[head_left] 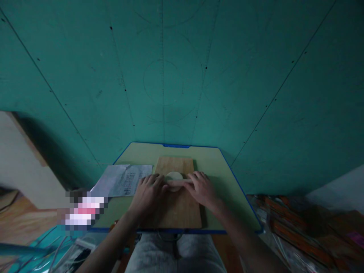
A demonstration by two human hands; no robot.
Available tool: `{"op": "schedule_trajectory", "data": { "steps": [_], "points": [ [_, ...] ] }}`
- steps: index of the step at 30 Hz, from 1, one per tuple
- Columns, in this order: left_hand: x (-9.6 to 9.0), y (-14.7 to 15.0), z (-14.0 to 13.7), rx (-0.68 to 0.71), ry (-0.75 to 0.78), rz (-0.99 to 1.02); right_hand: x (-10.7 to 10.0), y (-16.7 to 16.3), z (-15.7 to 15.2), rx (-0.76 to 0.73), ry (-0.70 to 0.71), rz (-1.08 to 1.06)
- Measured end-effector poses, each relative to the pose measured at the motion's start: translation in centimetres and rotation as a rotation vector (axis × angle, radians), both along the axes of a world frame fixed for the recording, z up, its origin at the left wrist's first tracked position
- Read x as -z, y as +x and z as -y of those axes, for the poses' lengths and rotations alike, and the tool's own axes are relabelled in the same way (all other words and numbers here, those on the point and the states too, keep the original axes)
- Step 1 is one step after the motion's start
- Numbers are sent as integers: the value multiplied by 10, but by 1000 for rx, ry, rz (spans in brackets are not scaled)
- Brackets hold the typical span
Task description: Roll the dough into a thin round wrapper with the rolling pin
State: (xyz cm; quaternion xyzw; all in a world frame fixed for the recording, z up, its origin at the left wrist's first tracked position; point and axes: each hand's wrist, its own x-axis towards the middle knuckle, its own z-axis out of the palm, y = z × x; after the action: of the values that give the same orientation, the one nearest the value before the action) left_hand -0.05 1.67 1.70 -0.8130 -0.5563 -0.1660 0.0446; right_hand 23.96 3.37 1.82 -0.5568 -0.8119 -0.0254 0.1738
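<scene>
A pale rolling pin (176, 182) lies crosswise over a round, flat piece of dough (174, 175) on a wooden cutting board (173, 212). My left hand (152, 187) is closed over the pin's left end, its fingers curled on top. At the other end my right hand (201, 185) grips the pin, thumb pointing inward. The pin and my fingers cover part of the dough, whose edge shows above and a little below the pin. The board rests on a small light-green table (218, 216) with a blue rim.
Printed paper sheets (125, 180) lie left of the board. A blurred-out bright item (85, 210) sits at the table's left corner. A green wall (182, 76) rises directly behind the table. Cluttered items (307, 231) are on the right, and a turquoise surface (42, 250) is at lower left.
</scene>
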Motion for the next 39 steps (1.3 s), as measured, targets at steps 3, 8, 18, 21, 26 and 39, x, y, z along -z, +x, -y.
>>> {"op": "schedule_trajectory", "data": {
  "steps": [3,8,18,21,26,39],
  "points": [
    [6,2,-7,5,97,33,7,-2,-8,-2,39,-6],
    [1,6,-30,-40,80,-1,4,-5,-29,33,13,-22],
    [-17,12,-89,-127,-79,-34,-10,-9,-90,99,-119,-48],
    [-20,13,-107,-146,-118,-22,-12,-11,-108,158,-148,-63],
    [-20,14,-130,-192,-148,-6,-9,-14,-127,241,-184,-60],
    [-9,11,-75,-118,-32,-39,-8,-9,-72,91,-151,-91]
  ]
}}
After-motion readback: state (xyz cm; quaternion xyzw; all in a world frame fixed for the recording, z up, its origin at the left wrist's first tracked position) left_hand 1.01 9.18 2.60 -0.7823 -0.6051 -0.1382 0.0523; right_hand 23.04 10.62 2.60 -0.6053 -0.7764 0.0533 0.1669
